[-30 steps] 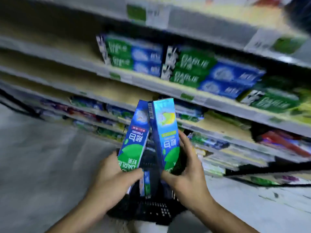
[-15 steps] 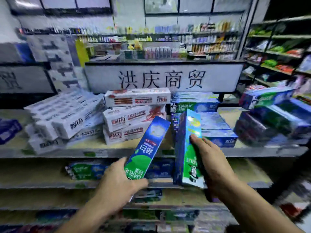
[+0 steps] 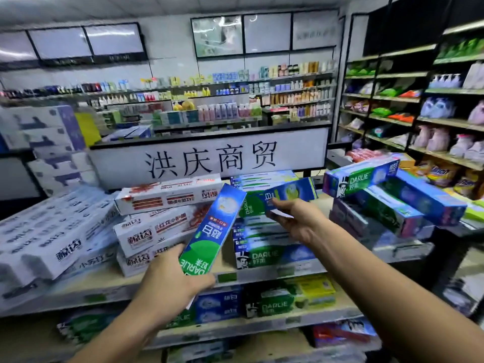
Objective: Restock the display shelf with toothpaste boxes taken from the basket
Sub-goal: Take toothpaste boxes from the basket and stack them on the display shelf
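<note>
My left hand grips the lower end of a blue and green Darlie toothpaste box, held tilted in front of the top shelf. My right hand holds a second blue and green toothpaste box lying flat, just above a stack of the same Darlie boxes in the middle of that shelf. The basket is out of view.
White and red toothpaste boxes are stacked left of the Darlie stack, and white boxes lie further left. More Darlie boxes are piled at the right. Lower shelves hold more toothpaste. A counter sign stands behind.
My view rose from the basket and lower shelves to the top shelf. My right hand turned its box from upright to flat and carried it over the Darlie stack. My left hand still holds its box.
</note>
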Motion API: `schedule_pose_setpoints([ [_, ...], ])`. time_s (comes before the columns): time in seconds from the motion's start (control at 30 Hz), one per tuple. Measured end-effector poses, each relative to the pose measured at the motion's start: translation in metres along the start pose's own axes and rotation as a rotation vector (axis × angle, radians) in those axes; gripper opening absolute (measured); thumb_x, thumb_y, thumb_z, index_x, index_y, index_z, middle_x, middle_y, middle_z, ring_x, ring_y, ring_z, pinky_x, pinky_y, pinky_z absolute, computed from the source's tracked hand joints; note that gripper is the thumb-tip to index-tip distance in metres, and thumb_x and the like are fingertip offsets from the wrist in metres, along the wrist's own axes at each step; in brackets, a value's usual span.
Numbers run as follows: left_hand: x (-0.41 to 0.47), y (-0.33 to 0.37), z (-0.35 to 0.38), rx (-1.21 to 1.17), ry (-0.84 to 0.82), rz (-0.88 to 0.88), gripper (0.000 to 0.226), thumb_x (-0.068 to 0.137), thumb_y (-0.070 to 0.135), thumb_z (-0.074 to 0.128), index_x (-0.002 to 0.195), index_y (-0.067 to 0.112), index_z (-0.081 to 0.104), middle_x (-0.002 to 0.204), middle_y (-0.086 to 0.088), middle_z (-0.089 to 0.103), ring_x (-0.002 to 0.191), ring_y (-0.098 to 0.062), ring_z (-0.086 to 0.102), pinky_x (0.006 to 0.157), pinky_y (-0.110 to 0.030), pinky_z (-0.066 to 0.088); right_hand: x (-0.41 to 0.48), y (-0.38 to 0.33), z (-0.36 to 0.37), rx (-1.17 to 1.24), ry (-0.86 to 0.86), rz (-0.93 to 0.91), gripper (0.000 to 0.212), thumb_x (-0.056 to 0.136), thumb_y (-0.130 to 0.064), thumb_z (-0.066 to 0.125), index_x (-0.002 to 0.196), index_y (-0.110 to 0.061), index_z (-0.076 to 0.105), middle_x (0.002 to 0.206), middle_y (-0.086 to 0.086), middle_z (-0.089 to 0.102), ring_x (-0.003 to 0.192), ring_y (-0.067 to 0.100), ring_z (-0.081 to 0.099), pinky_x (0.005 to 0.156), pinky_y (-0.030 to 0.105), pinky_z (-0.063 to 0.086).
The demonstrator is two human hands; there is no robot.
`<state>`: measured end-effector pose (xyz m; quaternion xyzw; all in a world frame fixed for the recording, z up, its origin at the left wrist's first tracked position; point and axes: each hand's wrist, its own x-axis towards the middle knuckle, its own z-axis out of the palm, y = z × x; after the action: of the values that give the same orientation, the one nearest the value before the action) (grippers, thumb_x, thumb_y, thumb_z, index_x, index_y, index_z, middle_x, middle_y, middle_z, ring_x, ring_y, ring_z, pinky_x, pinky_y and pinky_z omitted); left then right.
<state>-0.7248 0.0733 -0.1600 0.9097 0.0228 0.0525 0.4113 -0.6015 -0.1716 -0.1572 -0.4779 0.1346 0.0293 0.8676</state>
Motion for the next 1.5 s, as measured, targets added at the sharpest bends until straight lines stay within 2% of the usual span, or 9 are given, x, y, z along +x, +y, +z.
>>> schedule_pose_setpoints([
  [0.2, 0.002, 0.007, 0.002, 0.005, -0.013, 0.004, 0.035, 0.060, 0.024, 0.088, 0.088, 0.021, 0.066, 0.071, -0.002, 0.073, 0.058, -0.015, 0.066, 0.048, -0.024, 0.043, 0.008, -0.009, -0.017, 0.038, 0.076, -0.006, 0.010, 0.088, -0.012, 0.072, 0.096, -0.006, 0.069, 0.117, 0.013, 0.060, 0.070, 0.027, 0.070, 0.054, 0.028, 0.060],
  [0.37, 0.003, -0.003, -0.002, -0.035, -0.007, -0.032, 0.037, 0.060, 0.025, 0.090, 0.089, 0.019, 0.067, 0.072, -0.002, 0.073, 0.061, -0.017, 0.067, 0.053, -0.027, 0.047, 0.011, -0.010, -0.038, 0.003, 0.114, -0.080, 0.023, 0.085, -0.018, 0.073, 0.102, -0.004, 0.066, 0.082, 0.014, 0.072, 0.067, 0.030, 0.071, 0.061, 0.033, 0.061],
  [0.47, 0.003, -0.011, -0.006, -0.051, -0.008, -0.054, 0.038, 0.062, 0.025, 0.090, 0.091, 0.018, 0.067, 0.079, -0.004, 0.075, 0.069, -0.023, 0.070, 0.065, -0.040, 0.056, 0.014, -0.010, -0.049, -0.186, 0.175, -0.144, 0.022, 0.081, -0.011, 0.077, 0.099, -0.005, 0.065, 0.087, 0.014, 0.070, 0.071, 0.030, 0.065, 0.072, 0.037, 0.056],
  [0.57, 0.003, -0.015, -0.007, -0.066, -0.016, -0.069, 0.039, 0.062, 0.025, 0.090, 0.092, 0.017, 0.067, 0.081, -0.006, 0.075, 0.072, -0.026, 0.071, 0.071, -0.048, 0.057, 0.013, -0.012, -0.055, -0.529, 0.193, -0.309, 0.038, 0.077, -0.012, 0.082, 0.104, -0.030, 0.062, 0.091, 0.007, 0.067, 0.064, 0.021, 0.059, 0.052, 0.027, 0.049],
  [0.87, 0.001, -0.023, -0.006, -0.062, 0.018, -0.071, 0.032, 0.060, 0.020, 0.088, 0.084, 0.015, 0.067, 0.071, -0.003, 0.073, 0.061, -0.020, 0.068, 0.051, -0.028, 0.047, 0.010, -0.004, -0.056, -0.849, 0.110, -0.595, 0.022, 0.083, -0.031, 0.078, 0.081, -0.022, 0.058, 0.074, -0.005, 0.060, 0.058, 0.012, 0.052, 0.049, 0.023, 0.039],
  [1.0, 0.000, -0.026, -0.008, -0.070, 0.021, -0.087, 0.031, 0.060, 0.022, 0.087, 0.082, 0.018, 0.066, 0.071, -0.001, 0.073, 0.060, -0.018, 0.066, 0.052, -0.026, 0.045, 0.012, -0.010, -0.057, -1.248, -0.048, -0.630, 0.069, 0.074, -0.001, 0.079, 0.133, -0.028, 0.057, 0.127, -0.003, 0.051, 0.112, 0.012, 0.052, 0.092, 0.020, 0.038],
  [1.2, -0.001, -0.029, -0.007, -0.082, 0.024, -0.080, 0.031, 0.060, 0.021, 0.087, 0.082, 0.014, 0.066, 0.070, -0.005, 0.072, 0.056, -0.017, 0.064, 0.052, -0.026, 0.044, 0.010, -0.007, -0.056, -1.410, -0.029, -0.721, 0.067, 0.063, 0.015, 0.057, 0.106, -0.037, 0.058, 0.124, -0.004, 0.048, 0.110, 0.020, 0.046, 0.077, 0.026, 0.039],
  [1.3, -0.001, -0.030, -0.005, -0.085, 0.013, -0.085, 0.031, 0.061, 0.020, 0.087, 0.084, 0.016, 0.067, 0.071, -0.005, 0.072, 0.056, -0.016, 0.065, 0.052, -0.026, 0.045, 0.011, -0.007, -0.058, -1.316, -0.147, -0.645, 0.065, 0.063, 0.009, 0.067, 0.098, -0.042, 0.048, 0.121, -0.006, 0.048, 0.105, 0.020, 0.046, 0.067, 0.028, 0.042],
  [1.5, 0.000, -0.033, -0.004, -0.063, 0.002, -0.091, 0.032, 0.061, 0.022, 0.088, 0.085, 0.016, 0.066, 0.072, -0.004, 0.073, 0.059, -0.020, 0.067, 0.053, -0.030, 0.048, 0.013, -0.005, -0.065, -1.314, -0.200, -0.715, 0.042, 0.084, -0.034, 0.076, 0.124, -0.030, 0.063, 0.123, -0.004, 0.059, 0.119, 0.016, 0.046, 0.095, 0.030, 0.037],
])
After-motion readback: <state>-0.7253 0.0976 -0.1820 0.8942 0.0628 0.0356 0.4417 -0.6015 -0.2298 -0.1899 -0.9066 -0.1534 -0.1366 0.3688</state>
